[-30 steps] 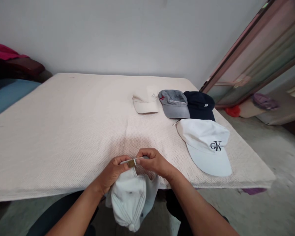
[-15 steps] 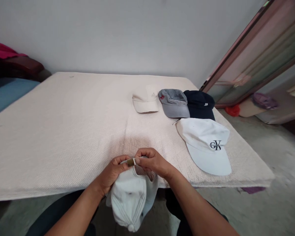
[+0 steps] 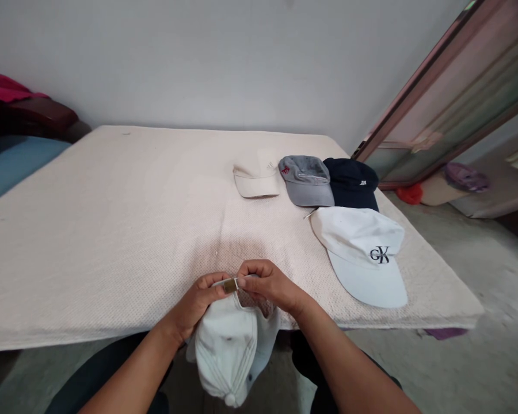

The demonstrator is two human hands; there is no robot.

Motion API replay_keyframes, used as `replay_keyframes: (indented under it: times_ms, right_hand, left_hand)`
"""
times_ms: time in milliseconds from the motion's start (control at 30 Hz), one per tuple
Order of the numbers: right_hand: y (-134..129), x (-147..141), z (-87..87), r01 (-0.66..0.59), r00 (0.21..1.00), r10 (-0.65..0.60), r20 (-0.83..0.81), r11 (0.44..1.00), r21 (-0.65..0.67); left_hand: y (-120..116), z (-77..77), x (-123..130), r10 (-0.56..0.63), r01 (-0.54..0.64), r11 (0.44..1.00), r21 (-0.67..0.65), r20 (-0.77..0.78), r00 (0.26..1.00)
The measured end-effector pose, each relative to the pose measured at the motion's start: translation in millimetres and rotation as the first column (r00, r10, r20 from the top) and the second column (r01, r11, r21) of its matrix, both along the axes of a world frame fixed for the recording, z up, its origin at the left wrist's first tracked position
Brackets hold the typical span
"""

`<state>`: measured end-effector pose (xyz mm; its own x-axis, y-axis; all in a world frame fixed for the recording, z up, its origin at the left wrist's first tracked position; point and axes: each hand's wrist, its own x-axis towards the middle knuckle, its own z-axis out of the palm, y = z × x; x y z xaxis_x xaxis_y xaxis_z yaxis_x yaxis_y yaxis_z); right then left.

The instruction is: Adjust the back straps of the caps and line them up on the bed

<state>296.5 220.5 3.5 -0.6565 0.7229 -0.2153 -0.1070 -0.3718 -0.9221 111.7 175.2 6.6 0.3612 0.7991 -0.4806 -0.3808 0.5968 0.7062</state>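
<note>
A pale off-white cap hangs top-button down at the table's front edge, its back strap uppermost. My left hand is closed on the strap beside a brass-coloured buckle. Pinched in my right hand is the strap on the other side of that buckle. The cap's back opening shows below my right fingers. Nearest on the right lies a white cap with dark letters on its front, brim towards me.
Behind the white cap sit a grey cap, a navy cap and a cream cap. They rest on a table with a cream textured cover, against a wall. A sliding door frame stands at the right.
Both hands keep the same hold on the cap's strap and buckle. The view has shifted very slightly; nothing else has visibly moved.
</note>
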Motion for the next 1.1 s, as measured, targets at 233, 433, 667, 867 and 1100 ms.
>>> replay_keyframes:
  times_ms: [233,433,667,867,1100]
  right_hand:
    - [-1,-1,6.9,-0.012,0.997,0.006,-0.08,0.997,-0.078]
    - [-2,-2,2.9,0.014,0.998,-0.017,-0.056,0.999,-0.042]
    - [-4,-2,8.0,-0.017,0.998,0.017,-0.052,1.0,0.006]
    - [-7,-7,3.1,0.011,1.0,-0.014,0.02,0.99,0.139]
    - [-3,-2,4.8,-0.009,0.996,-0.006,0.094,0.987,0.16]
  left_hand:
    - [1,-3.9,1,0.039,-0.039,0.998,-0.057,-0.007,0.999]
    - [1,-1.6,1,0.02,-0.021,1.0,-0.018,-0.038,0.999]
    - [1,-1.5,2,-0.037,0.037,0.998,0.047,-0.005,0.999]
    - [1,-5.1,2,-0.028,0.028,1.0,0.002,0.003,1.0]
    - [2,-3.1,1,0.02,-0.019,1.0,-0.024,0.077,0.997]
